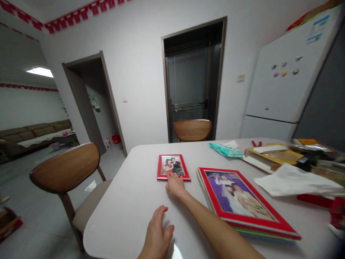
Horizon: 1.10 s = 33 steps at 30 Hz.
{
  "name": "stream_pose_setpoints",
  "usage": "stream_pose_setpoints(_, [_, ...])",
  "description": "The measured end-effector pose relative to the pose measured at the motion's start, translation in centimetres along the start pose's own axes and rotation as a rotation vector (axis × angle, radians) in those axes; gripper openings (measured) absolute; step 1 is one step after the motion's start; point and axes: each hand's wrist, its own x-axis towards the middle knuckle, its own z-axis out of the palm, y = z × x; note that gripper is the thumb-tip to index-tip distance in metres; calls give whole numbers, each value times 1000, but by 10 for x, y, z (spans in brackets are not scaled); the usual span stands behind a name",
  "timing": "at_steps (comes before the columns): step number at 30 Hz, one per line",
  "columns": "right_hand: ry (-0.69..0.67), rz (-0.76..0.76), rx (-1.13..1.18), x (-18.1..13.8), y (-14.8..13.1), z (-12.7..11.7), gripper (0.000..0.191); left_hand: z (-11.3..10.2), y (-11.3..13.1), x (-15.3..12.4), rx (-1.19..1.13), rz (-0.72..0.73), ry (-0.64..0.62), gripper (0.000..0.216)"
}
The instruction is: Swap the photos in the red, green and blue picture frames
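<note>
A small red-bordered photo frame (pixel 174 161) lies face up on the white table, showing two people with flowers. My right hand (pixel 175 186) reaches forward to its near edge, and the fingertips rest on the lower border. My left hand (pixel 157 232) is nearer to me, fingers apart and thumb out, over the tabletop and holding nothing. To the right of my right forearm is a larger red-bordered photo frame (pixel 242 196) with a wedding picture. It sits on a stack whose green and bluish edges show below it.
White table (pixel 118 201) carries a teal packet (pixel 226 150), white paper (pixel 299 181), a yellow-and-white box (pixel 277 156) and clutter at right. Wooden chairs stand at the left (pixel 67 169) and far side (pixel 192 130). A refrigerator (pixel 285 72) stands at back right.
</note>
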Motion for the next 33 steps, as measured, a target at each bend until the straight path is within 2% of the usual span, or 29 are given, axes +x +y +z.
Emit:
stream_pose_setpoints(3, [-20,-41,10,-13,-7,6,39,-10,-9,-5,49,37,42,45])
stream_pose_setpoints(7, [-36,-153,79,-73,-21,5,41,-16,-12,-12,165,145,11,51])
stream_pose_setpoints(9, [-52,-201,280,-103,-25,-3,39,-14,-10,-18,247,202,-63,61])
stream_pose_setpoints(12, [-43,-133,640,-126,-20,-24,41,-7,-5,-29,348,229,-159,77])
stream_pose_setpoints(15, [1,-21,737,-127,-4,-41,36,1,-1,-37,383,248,-209,78])
stream_pose_setpoints(19, [91,69,744,-121,19,-40,35,7,-2,-43,436,344,-215,70])
stream_pose_setpoints(24, [128,180,885,-119,32,-33,41,3,-2,-52,575,479,-124,29])
stream_pose_setpoints(26, [152,204,934,-118,31,-36,42,-9,6,-52,567,551,-94,25])
stream_pose_setpoints(29, [217,165,937,-116,24,-42,39,-37,26,-49,468,577,-33,39])
stream_pose_setpoints(31, [251,77,885,-115,15,-45,36,-56,38,-45,368,518,70,44])
stream_pose_setpoints(33, [240,-8,826,-114,2,-44,35,-70,44,-41,245,399,178,45])
